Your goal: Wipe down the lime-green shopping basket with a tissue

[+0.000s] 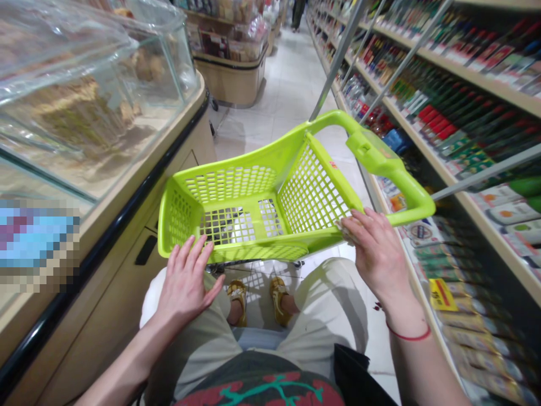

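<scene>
A lime-green plastic shopping cart (pixel 270 239) stands crosswise in front of my knees, its handle (pixel 401 180) pointing right. The lattice-walled basket holds nothing that I can see. My left hand (pixel 188 279) lies open, its fingertips on the near rim at the cart's left end and its thumb spread. At the right part of the near rim, beside the lattice flap (pixel 315 189), my right hand (pixel 376 248) presses a crumpled pale cloth (pixel 347 230) against the plastic. Its fingers are bent over the cloth and hide most of it.
A wooden counter with glass-walled bins (pixel 139 107) borders the left side. Stocked shelves (pixel 486 141) run along the right, with slanted metal bars (pixel 490 172) before them. The tiled aisle (pixel 283 84) leads away past another display (pixel 232 73); a person's legs (pixel 298 12) show far off.
</scene>
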The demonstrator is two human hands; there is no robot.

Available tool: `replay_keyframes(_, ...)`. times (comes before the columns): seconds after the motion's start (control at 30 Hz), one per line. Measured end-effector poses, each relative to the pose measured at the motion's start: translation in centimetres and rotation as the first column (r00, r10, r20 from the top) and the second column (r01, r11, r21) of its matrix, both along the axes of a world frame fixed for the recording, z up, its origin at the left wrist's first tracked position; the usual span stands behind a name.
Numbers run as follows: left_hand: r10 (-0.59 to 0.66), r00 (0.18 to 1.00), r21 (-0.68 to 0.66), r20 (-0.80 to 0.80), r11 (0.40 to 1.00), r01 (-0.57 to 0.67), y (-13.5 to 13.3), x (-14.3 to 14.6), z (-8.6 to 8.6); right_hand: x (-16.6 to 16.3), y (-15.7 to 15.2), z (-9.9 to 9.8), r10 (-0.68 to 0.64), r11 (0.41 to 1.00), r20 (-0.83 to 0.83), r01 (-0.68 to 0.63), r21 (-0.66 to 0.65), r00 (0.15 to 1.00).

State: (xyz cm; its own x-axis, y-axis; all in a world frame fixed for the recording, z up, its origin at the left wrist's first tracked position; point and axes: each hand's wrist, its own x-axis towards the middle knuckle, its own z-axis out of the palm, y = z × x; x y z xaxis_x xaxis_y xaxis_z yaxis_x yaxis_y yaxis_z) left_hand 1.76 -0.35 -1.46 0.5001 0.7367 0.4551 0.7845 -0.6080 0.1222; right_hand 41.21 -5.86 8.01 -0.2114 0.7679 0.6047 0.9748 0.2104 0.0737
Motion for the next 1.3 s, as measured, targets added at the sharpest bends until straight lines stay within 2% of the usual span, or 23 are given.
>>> replay_keyframes(0.13,0.001,1.000,-0.005,-0.004,1.000,-0.001,-0.1,0.0,0.0,1.6,-0.4,0.6,-0.051,0.998,-0.026,0.052,0.031,0.998)
replay_keyframes(0.23,0.002,1.000,-0.005,-0.008,1.000,-0.002,-0.2,0.0,0.1,1.5,-0.4,0.5,-0.084,0.992,-0.063,0.090,0.085,0.994)
replay_keyframes(0.4,0.008,1.000,-0.010,-0.020,1.000,-0.008,-0.2,0.0,0.1,-1.3,0.2,-1.1,-0.075,0.989,-0.053,0.081,0.122,0.996)
replay_keyframes(0.6,0.015,1.000,-0.017,-0.019,1.000,-0.015,-0.2,0.1,0.2,-4.0,1.0,-2.6,0.009,0.998,-0.020,-0.007,0.064,1.000)
replay_keyframes(0.73,0.008,1.000,-0.018,-0.024,1.000,-0.008,-0.2,0.0,0.2,-3.1,0.6,-1.8,0.017,1.000,0.011,-0.017,0.020,1.000)
replay_keyframes(0.97,-0.013,1.000,-0.053,-0.006,0.999,0.012,0.1,-0.2,0.0,0.7,-0.5,0.2,-0.134,0.989,-0.003,0.134,0.059,0.991)
replay_keyframes(1.1,-0.022,0.999,-0.052,-0.027,0.998,0.021,0.7,-0.2,0.3,1.1,-0.6,0.8,-0.116,0.993,0.033,0.116,-0.006,0.993)
replay_keyframes(1.3,0.008,0.997,-0.035,-0.076,0.999,-0.010,2.5,-0.1,0.7,1.3,-0.2,1.4,-0.034,0.999,0.062,0.036,-0.020,0.998)
